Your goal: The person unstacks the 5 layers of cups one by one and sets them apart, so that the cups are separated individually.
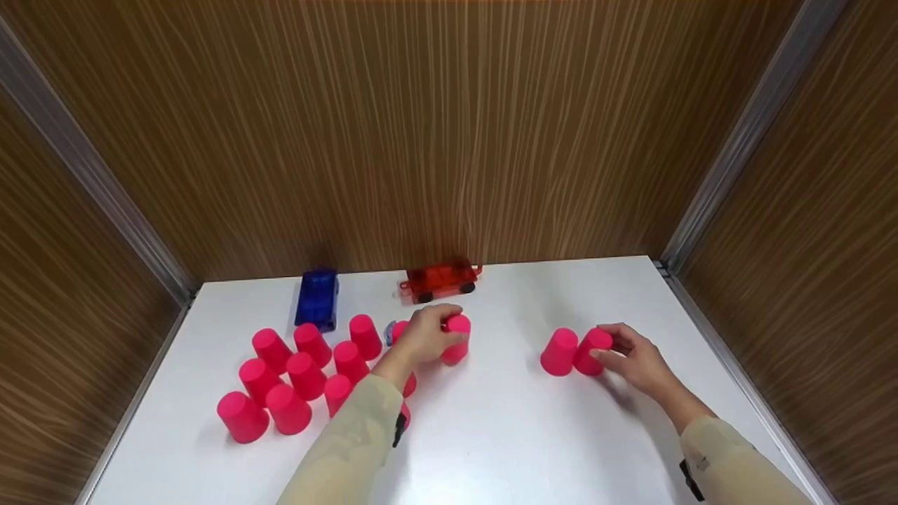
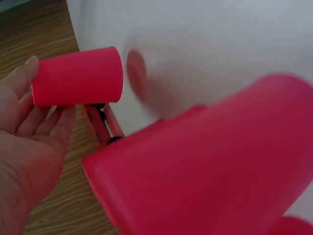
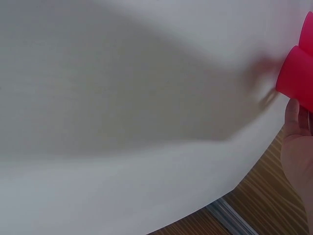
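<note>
Several pink cups point(image 1: 295, 372) stand upside down in a cluster on the left of the white table point(image 1: 491, 435). My left hand point(image 1: 438, 331) grips one pink cup point(image 1: 456, 338) just right of that cluster. In the left wrist view that held cup point(image 2: 78, 76) lies between thumb and fingers, with another pink cup point(image 2: 205, 166) large and blurred in front. My right hand point(image 1: 617, 351) holds a pink cup point(image 1: 593, 349) that touches a second upside-down cup point(image 1: 559, 352) on its left. The right wrist view shows only an edge of the held cup point(image 3: 298, 78).
A blue toy car point(image 1: 317, 298) and a red toy car point(image 1: 440, 279) sit near the table's back edge. Wood-grain walls point(image 1: 449, 126) close in the back and both sides. Bare tabletop lies between the two hands and toward me.
</note>
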